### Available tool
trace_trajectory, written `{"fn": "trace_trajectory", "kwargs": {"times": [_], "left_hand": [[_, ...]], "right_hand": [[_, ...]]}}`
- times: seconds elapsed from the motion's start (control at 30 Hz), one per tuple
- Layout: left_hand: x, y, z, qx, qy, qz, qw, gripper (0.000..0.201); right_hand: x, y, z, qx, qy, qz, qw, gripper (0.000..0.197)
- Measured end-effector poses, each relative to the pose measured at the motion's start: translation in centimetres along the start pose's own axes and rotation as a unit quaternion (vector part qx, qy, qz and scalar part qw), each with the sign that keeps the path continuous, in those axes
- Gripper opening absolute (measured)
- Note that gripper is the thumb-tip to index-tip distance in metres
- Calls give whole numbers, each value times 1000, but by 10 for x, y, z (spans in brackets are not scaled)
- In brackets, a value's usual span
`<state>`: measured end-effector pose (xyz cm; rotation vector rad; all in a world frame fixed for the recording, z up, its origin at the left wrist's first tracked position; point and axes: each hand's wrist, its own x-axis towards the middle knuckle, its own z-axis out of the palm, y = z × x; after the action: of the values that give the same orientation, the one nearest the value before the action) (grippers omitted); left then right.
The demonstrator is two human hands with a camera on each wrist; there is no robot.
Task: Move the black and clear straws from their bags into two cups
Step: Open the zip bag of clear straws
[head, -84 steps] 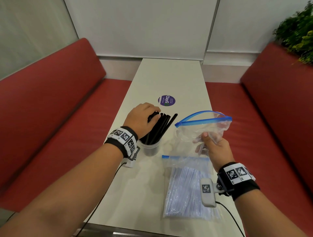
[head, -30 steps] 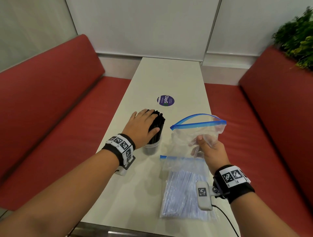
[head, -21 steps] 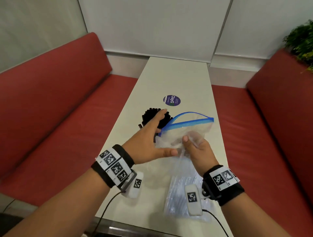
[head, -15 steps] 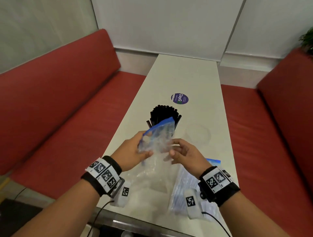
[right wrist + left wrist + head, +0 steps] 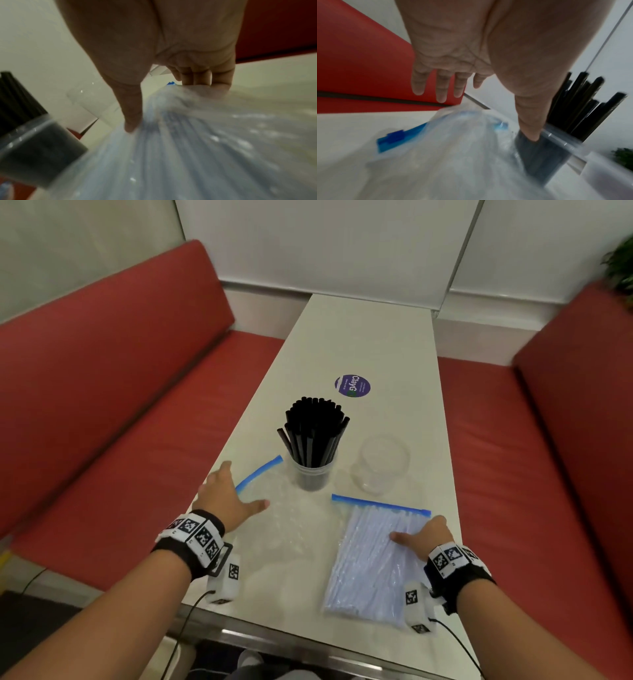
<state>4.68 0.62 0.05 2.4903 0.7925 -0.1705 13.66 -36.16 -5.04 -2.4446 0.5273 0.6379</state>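
Observation:
Black straws stand bunched in a clear cup mid-table. A second clear cup stands empty to its right. An empty zip bag with a blue seal lies flat, left of and in front of the straw cup. My left hand hovers over that bag's left edge with fingers straight and spread, holding nothing. A bag of clear straws lies at the front right. My right hand grips its right edge, with the thumb on top and the fingers curled at the rim.
The narrow white table has a round purple sticker beyond the cups. Red benches run along both sides. A plant shows at the far right. Cables hang from both wrist cameras over the front edge.
Half a second ago both hands held the empty bag up in front of the cup. It now lies on the table, my left hand has let go, and my right hand has moved onto the clear-straw bag.

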Motion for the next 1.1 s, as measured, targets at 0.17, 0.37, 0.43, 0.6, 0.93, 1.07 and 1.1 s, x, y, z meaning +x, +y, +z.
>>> {"fn": "trace_trajectory", "kwargs": {"times": [0.17, 0.37, 0.43, 0.6, 0.93, 1.07, 1.1], "left_hand": [[-23, 49, -27, -67, 171, 111, 977, 69], [-67, 134, -34, -126, 92, 311, 938, 16], [-77, 161, -23, -122, 27, 364, 923, 14], [-94, 226, 7, -85, -29, 435, 896, 32], [-121, 259, 37, -206, -14, 484, 850, 17], [-137, 265, 44, -263, -6, 479, 838, 14], [-141, 266, 45, -263, 8, 480, 837, 12]], "right_hand": [[2, 1, -7, 53, -56, -92, 993, 44], [-14, 8, -34, 196, -73, -216, 954, 62], [-25, 6, -50, 239, -62, -262, 933, 57], [-56, -3, -87, 251, -52, -376, 890, 44], [-80, 21, -121, 292, 45, -478, 827, 14], [-85, 26, -125, 275, 109, -485, 823, 20], [-88, 27, -126, 272, 127, -489, 819, 23]]}}
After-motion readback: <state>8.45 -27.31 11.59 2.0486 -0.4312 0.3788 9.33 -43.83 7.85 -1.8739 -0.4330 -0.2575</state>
